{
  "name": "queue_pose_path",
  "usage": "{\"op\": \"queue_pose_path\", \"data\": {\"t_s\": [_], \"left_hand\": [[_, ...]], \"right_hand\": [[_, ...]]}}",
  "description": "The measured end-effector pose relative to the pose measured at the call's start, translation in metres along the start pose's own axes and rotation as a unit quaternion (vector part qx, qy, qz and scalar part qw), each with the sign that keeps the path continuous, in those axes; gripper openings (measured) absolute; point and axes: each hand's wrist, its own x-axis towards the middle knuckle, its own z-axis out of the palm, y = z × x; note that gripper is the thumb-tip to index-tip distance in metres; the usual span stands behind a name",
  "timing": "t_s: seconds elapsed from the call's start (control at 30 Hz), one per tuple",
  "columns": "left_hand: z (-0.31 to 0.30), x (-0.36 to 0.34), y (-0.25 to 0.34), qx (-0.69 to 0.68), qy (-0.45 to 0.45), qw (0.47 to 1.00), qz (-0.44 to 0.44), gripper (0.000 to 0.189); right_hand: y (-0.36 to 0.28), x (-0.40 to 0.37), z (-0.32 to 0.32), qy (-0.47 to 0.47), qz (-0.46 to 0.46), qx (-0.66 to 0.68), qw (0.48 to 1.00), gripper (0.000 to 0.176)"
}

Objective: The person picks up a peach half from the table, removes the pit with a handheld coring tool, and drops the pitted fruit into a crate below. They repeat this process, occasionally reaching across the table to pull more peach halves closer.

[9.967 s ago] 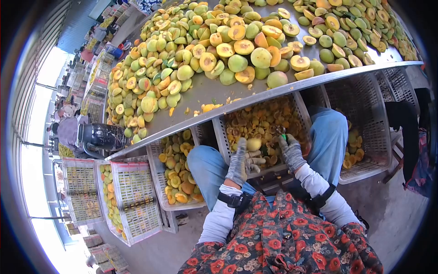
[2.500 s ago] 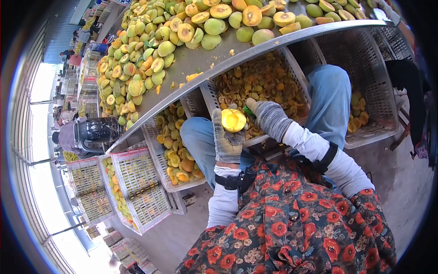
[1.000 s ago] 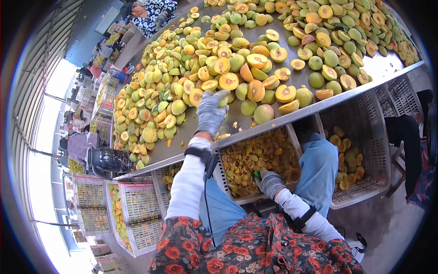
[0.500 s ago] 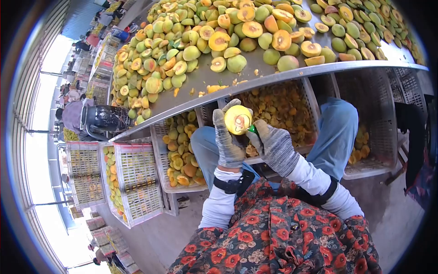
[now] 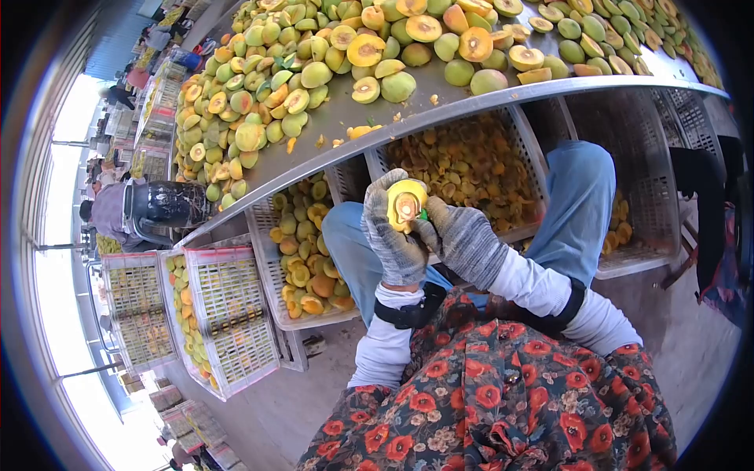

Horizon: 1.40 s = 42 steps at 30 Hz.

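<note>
Gloved in grey, my left hand [image 5: 393,235] is wrapped round a halved yellow fruit [image 5: 406,202], its cut face and pit turned up. My right hand [image 5: 463,239], also gloved, is closed on a small green-handled tool [image 5: 423,214] at the fruit's right edge; most of the tool is hidden by the fingers and the fruit. Both hands are above my lap, just below the metal table edge. Beyond them, many halved green and orange fruits [image 5: 314,74] lie heaped on the metal table [image 5: 314,161].
Under the table edge are a crate of fruit scraps [image 5: 471,173] and a crate of fruit halves [image 5: 302,267]. White crates [image 5: 236,322] stand at the left. A person [image 5: 110,212] is beside a black barrel [image 5: 177,204]. Dark clothing [image 5: 707,212] shows at the far right.
The fruit is tilted differently, and my right hand has moved lower and closer against my left. Less of the green handle shows. The whole view has shifted slightly.
</note>
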Motion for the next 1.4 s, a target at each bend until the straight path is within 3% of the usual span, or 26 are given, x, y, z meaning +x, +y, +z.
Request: {"op": "queue_pose_path", "data": {"t_s": [0.07,0.1,0.17,0.2,0.23,0.3,0.33,0.4,0.43,0.5,0.53,0.57,0.63,0.67,0.7,0.77,0.83,0.9,0.97,1.0,1.07,1.13,1.2,1.3,1.37,1.4], "left_hand": [[-0.013,0.013,-0.002,0.177,-0.073,0.979,0.068,0.044],[-0.019,0.020,0.000,0.175,-0.077,0.979,0.065,0.044],[-0.031,0.027,0.000,0.200,-0.170,0.962,-0.075,0.049],[-0.024,0.023,0.003,0.174,-0.093,0.970,-0.141,0.050],[-0.024,0.022,0.003,0.175,-0.094,0.970,-0.141,0.050],[-0.020,0.024,0.000,0.123,-0.122,0.984,-0.032,0.048],[-0.017,0.022,0.000,0.122,-0.122,0.985,-0.030,0.048],[-0.013,0.009,-0.001,0.025,0.000,0.994,-0.102,0.044],[-0.011,0.005,-0.003,-0.023,0.061,0.988,-0.139,0.042],[-0.014,0.004,-0.012,-0.014,0.095,0.992,-0.084,0.038],[-0.016,0.004,-0.012,0.040,0.077,0.996,-0.013,0.036],[-0.015,0.006,-0.013,0.090,0.056,0.993,0.060,0.033],[-0.021,0.015,-0.006,0.122,0.032,0.987,0.096,0.028],[-0.029,0.019,-0.003,0.267,-0.033,0.959,0.087,0.026],[-0.032,0.021,-0.004,0.405,-0.100,0.905,0.079,0.024],[-0.034,0.020,-0.012,0.351,-0.102,0.927,0.084,0.022],[-0.037,0.018,-0.018,0.067,-0.013,0.986,-0.155,0.022],[-0.034,0.014,-0.015,0.045,-0.011,0.988,-0.149,0.023],[-0.031,0.013,-0.008,0.010,-0.004,0.990,-0.137,0.025],[-0.031,0.010,-0.011,0.075,0.017,0.994,-0.076,0.026],[-0.029,0.006,-0.014,0.062,0.083,0.993,-0.060,0.025],[-0.029,0.005,-0.020,0.033,0.120,0.990,-0.061,0.024],[-0.025,0.003,-0.025,-0.117,0.181,0.969,-0.121,0.027],[-0.019,-0.001,-0.026,-0.089,0.161,0.980,-0.070,0.026],[-0.019,0.001,-0.020,-0.064,0.145,0.985,-0.066,0.020],[-0.022,0.003,-0.019,0.029,0.095,0.995,-0.016,0.021]], "right_hand": [[0.003,0.001,0.002,-0.019,0.023,0.038,0.999,0.029],[0.007,0.003,0.004,-0.037,0.041,0.076,0.996,0.030],[0.018,0.003,0.013,-0.047,0.060,0.116,0.990,0.031],[0.020,0.004,0.016,-0.073,0.097,0.217,0.968,0.026],[0.020,0.004,0.018,-0.099,0.131,0.316,0.934,0.021],[0.015,0.005,0.018,-0.053,0.101,0.289,0.951,0.021],[0.010,0.007,0.015,-0.026,0.066,0.218,0.973,0.021],[0.004,0.007,0.012,-0.033,0.052,0.061,0.996,0.021],[0.006,0.007,0.016,-0.032,0.052,0.062,0.996,0.021],[0.010,0.007,0.028,-0.039,0.034,0.178,0.983,0.021],[0.010,0.007,0.033,-0.073,0.081,0.373,0.922,0.022],[0.012,0.008,0.035,-0.070,0.080,0.373,0.922,0.022],[0.012,0.009,0.031,-0.027,0.026,0.246,0.968,0.022],[0.018,0.012,0.029,-0.055,0.047,0.130,0.989,0.022],[0.021,0.016,0.028,-0.052,0.048,0.129,0.989,0.022],[0.023,0.026,0.027,-0.191,0.095,0.050,0.976,0.038],[0.033,0.017,0.045,-0.198,0.101,0.141,0.965,0.037],[0.040,0.008,0.068,-0.069,0.084,0.361,0.926,0.037],[0.021,0.016,0.035,-0.105,0.110,0.360,0.920,0.034],[0.020,0.019,0.031,-0.113,0.073,0.251,0.959,0.033],[0.014,0.016,0.021,-0.132,0.035,0.031,0.990,0.027],[0.005,0.011,0.010,-0.113,0.015,-0.065,0.991,0.025],[0.009,0.009,0.003,-0.081,-0.052,-0.206,0.974,0.023],[0.015,0.014,-0.003,-0.142,-0.037,-0.141,0.979,0.024],[0.003,-0.003,0.015,-0.114,0.101,-0.012,0.988,0.023],[0.015,-0.011,0.045,-0.044,0.071,0.118,0.989,0.022]]}}
